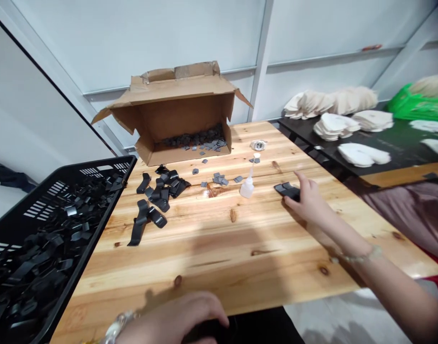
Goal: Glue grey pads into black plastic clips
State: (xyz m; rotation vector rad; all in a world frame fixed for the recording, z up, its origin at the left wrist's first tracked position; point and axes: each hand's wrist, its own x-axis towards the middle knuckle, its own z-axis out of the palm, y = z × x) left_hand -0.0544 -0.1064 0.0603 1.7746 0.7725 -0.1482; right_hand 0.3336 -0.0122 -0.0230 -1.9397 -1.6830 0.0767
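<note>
My right hand point(312, 200) is over the right side of the wooden table, thumb and fingers around the end of a small group of flat black plastic pieces point(285, 189). Low at the front edge, my left hand point(185, 315) is blurred, its fingers curled around something dark that I cannot make out. A small white squeeze bottle point(247, 187) with a thin nozzle stands mid-table. Around it lie small grey pads point(220, 179). Curved black plastic pieces point(157, 191) form a loose pile to the left.
A black crate point(97, 239) full of black pieces borders the table point(233, 258) on the left. At the back, a cardboard box point(183, 91) on its side holds grey pads. A clear round roll point(258, 145) lies nearby. White stacks point(335, 126) and a green basket point(405, 107) occupy a dark table.
</note>
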